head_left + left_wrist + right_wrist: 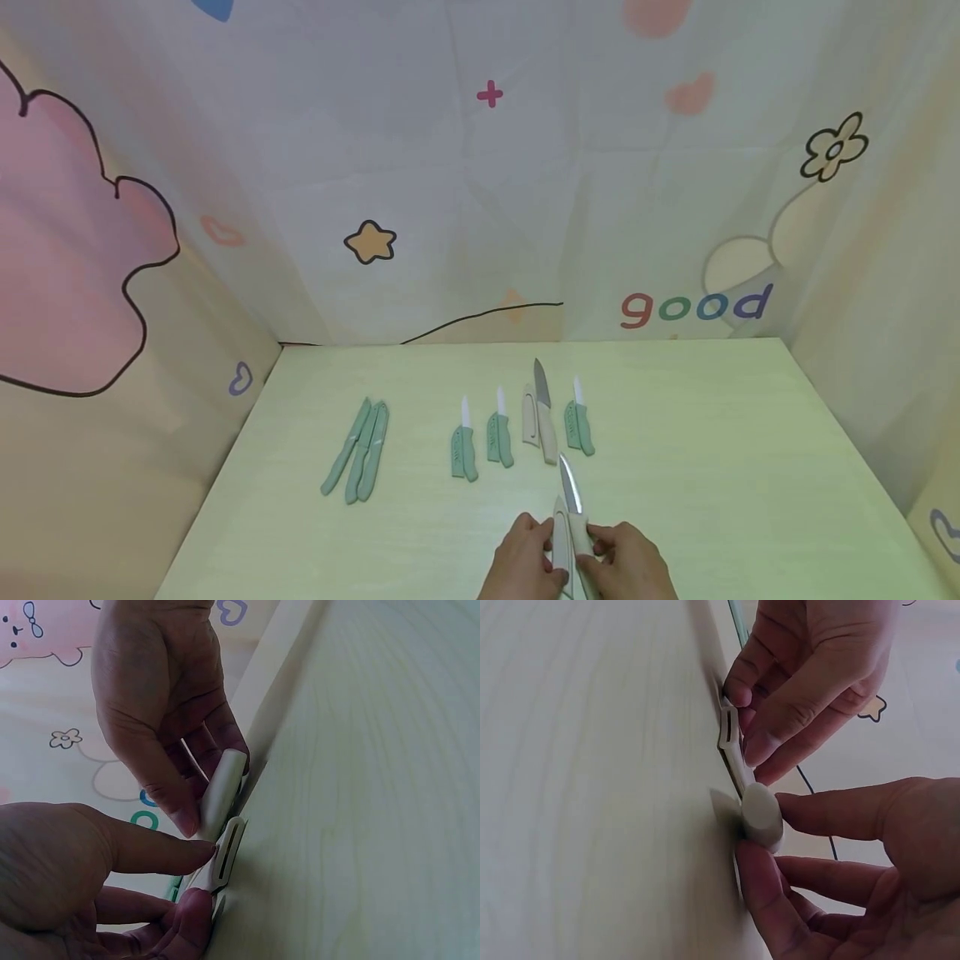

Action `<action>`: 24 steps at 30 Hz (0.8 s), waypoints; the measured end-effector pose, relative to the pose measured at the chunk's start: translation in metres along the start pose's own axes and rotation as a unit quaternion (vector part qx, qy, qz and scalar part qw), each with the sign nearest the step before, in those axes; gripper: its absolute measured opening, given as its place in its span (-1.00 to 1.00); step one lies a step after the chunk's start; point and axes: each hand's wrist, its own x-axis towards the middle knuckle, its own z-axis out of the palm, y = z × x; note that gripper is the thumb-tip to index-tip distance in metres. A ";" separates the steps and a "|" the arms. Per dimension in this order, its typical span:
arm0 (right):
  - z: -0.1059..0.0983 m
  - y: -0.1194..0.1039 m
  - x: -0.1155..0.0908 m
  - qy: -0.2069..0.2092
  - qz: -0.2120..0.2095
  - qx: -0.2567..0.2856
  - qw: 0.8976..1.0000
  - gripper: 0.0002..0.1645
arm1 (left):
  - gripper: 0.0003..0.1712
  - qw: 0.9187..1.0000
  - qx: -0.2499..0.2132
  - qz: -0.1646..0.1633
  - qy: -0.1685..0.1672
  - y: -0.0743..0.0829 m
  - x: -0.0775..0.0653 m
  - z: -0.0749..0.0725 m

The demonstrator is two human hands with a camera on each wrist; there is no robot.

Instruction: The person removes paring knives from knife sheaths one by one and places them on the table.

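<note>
Near the front edge of the table, my left hand (522, 560) pinches a cream knife sheath (561, 542) between thumb and fingers. Beside it, my right hand (630, 562) grips the cream handle (580, 533) of a bare-bladed knife (572, 487), its tip facing away from me. Sheath and knife lie side by side, nearly parallel. The slotted end of the sheath (229, 855) shows in the left wrist view, close over the tabletop. In the right wrist view, thumb and fingers hold the rounded handle end (763, 817).
Beyond my hands, another cream knife (546, 421) lies beside its sheath (530, 417). Three small green knives, one at the right (582, 427), lie next to their green sheaths. At the left is a group of three sheathed green knives (365, 450). A printed curtain (450, 183) hangs behind the table.
</note>
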 end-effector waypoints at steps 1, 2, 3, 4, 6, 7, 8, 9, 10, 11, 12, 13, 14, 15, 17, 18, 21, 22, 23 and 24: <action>-0.001 -0.001 0.000 -0.001 -0.001 0.001 1.000 -0.42 | -0.26 1.000 0.000 -0.001 0.000 0.000 0.000 0.000; -0.001 -0.001 0.000 -0.002 -0.001 0.003 1.000 -0.43 | -0.26 1.000 -0.001 -0.001 0.001 0.000 0.001 -0.001; -0.002 -0.001 0.001 -0.002 -0.005 0.000 1.000 -0.43 | -0.26 1.000 0.000 0.002 0.001 0.000 0.001 -0.001; -0.002 -0.001 0.001 0.000 -0.009 -0.003 1.000 -0.43 | -0.27 1.000 0.002 0.005 0.001 -0.001 0.001 -0.002; -0.003 -0.001 0.000 0.004 -0.013 -0.009 1.000 -0.43 | -0.28 1.000 0.003 0.014 0.000 -0.002 0.002 -0.002; -0.004 -0.001 0.000 0.008 -0.016 -0.015 1.000 -0.43 | -0.28 1.000 0.002 0.019 -0.002 -0.003 0.001 -0.003; -0.005 0.000 -0.001 0.012 -0.020 -0.018 1.000 -0.43 | -0.28 1.000 0.005 0.024 -0.001 -0.004 0.001 -0.004; -0.005 0.000 -0.002 0.018 -0.023 -0.018 0.999 -0.43 | -0.28 1.000 0.005 0.029 -0.001 -0.005 0.000 -0.005; -0.006 0.000 -0.002 0.025 -0.025 -0.014 0.999 -0.44 | -0.28 0.999 0.003 0.033 0.003 -0.006 0.000 -0.005; -0.006 0.000 -0.003 0.033 -0.028 -0.009 0.999 -0.46 | -0.28 0.999 0.002 0.039 0.008 -0.006 -0.001 -0.006; -0.007 0.000 -0.004 0.040 -0.034 -0.002 0.999 -0.48 | -0.27 0.999 0.002 0.045 0.016 -0.007 -0.002 -0.008; -0.007 -0.002 -0.005 0.049 -0.035 0.006 0.998 -0.50 | -0.27 0.998 0.003 0.049 0.024 -0.007 -0.003 -0.009; -0.008 -0.003 -0.005 0.057 -0.038 0.016 0.997 -0.53 | -0.27 0.998 0.006 0.056 0.034 -0.008 -0.004 -0.011; -0.008 -0.006 -0.005 0.065 -0.041 0.026 0.997 -0.55 | -0.28 0.997 0.007 0.062 0.045 -0.009 -0.005 -0.013; -0.009 -0.012 -0.006 0.076 -0.045 0.038 0.995 -0.60 | -0.28 0.995 0.018 0.072 0.067 -0.010 -0.006 -0.018; -0.009 -0.016 -0.006 0.079 -0.045 0.043 0.995 -0.61 | -0.29 0.994 0.024 0.076 0.079 -0.011 -0.006 -0.020; -0.008 -0.029 -0.006 0.080 -0.056 0.065 0.993 -0.65 | -0.32 0.990 0.033 0.079 0.113 -0.013 -0.009 -0.030; -0.007 -0.033 -0.006 0.080 -0.063 0.071 0.992 -0.65 | -0.33 0.989 0.034 0.076 0.122 -0.013 -0.011 -0.033; -0.006 -0.037 -0.006 0.079 -0.071 0.080 0.991 -0.65 | -0.34 0.988 0.031 0.074 0.130 -0.014 -0.012 -0.037; -0.004 -0.041 -0.005 0.077 -0.079 0.088 0.990 -0.66 | -0.35 0.988 0.026 0.069 0.138 -0.014 -0.014 -0.040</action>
